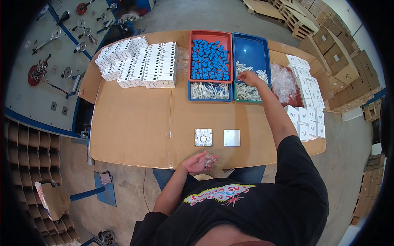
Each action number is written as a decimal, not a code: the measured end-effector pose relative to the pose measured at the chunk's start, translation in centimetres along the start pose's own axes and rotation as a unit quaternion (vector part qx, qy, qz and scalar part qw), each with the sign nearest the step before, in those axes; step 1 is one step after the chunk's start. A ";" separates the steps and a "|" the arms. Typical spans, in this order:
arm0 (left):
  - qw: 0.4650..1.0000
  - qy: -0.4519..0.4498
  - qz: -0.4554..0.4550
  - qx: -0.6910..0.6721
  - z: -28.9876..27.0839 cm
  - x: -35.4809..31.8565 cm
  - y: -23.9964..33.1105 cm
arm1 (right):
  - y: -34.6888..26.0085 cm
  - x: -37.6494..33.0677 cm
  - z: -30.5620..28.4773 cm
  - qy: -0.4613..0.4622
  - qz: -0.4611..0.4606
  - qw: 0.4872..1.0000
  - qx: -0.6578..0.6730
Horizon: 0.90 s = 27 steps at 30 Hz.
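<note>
My left hand [193,163] is at the table's front edge, palm up, with its fingers curled round a crumpled clear plastic bag [210,160]. My right hand [249,78] reaches far out over the trays, its fingertips down among small white packets [261,75] in the blue tray [251,46]. The fingers look pinched together, and whatever is between them is too small to make out. On the cardboard in front of me lie a square white frame with a cut-out centre [203,137] and, to its right, a smooth white square plate [232,138].
A red tray of blue plastic parts [209,57] overlaps a blue tray of small packets [209,91]. Beside them stands a green-rimmed tray of packets [247,92]. White boxes [150,65] are stacked back left, others [305,98] at right, next to clear bags [283,84].
</note>
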<state>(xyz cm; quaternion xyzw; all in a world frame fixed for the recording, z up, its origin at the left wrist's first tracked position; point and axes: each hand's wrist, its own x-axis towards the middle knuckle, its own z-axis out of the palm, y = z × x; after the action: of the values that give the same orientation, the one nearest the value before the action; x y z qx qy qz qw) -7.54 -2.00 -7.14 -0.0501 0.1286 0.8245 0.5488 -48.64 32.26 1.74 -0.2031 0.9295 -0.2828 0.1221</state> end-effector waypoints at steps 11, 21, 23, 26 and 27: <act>1.000 -0.015 0.004 -0.007 -0.4 -0.2 -0.1 | 1.1 1.0 0.3 -0.053 0.015 0.989 0.138; 1.000 -0.004 0.002 0.007 -0.1 0.2 0.0 | 2.7 0.8 0.9 0.117 0.030 0.989 0.089; 1.000 -0.007 0.002 0.007 0.0 0.2 0.0 | 2.8 0.5 0.6 0.130 0.033 0.988 0.078; 1.000 -0.004 0.002 0.000 -0.2 -0.1 -0.1 | 1.6 0.4 0.5 0.144 0.047 0.980 0.130; 1.000 -0.005 0.000 0.000 -0.3 -0.1 -0.1 | 1.5 0.3 0.3 0.151 0.060 0.969 0.188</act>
<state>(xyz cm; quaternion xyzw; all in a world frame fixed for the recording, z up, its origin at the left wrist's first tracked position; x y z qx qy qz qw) -7.44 -2.13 -7.40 -0.0457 0.1262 0.8249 0.5491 -49.23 33.15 0.56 -0.0750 0.8779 -0.4718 0.0332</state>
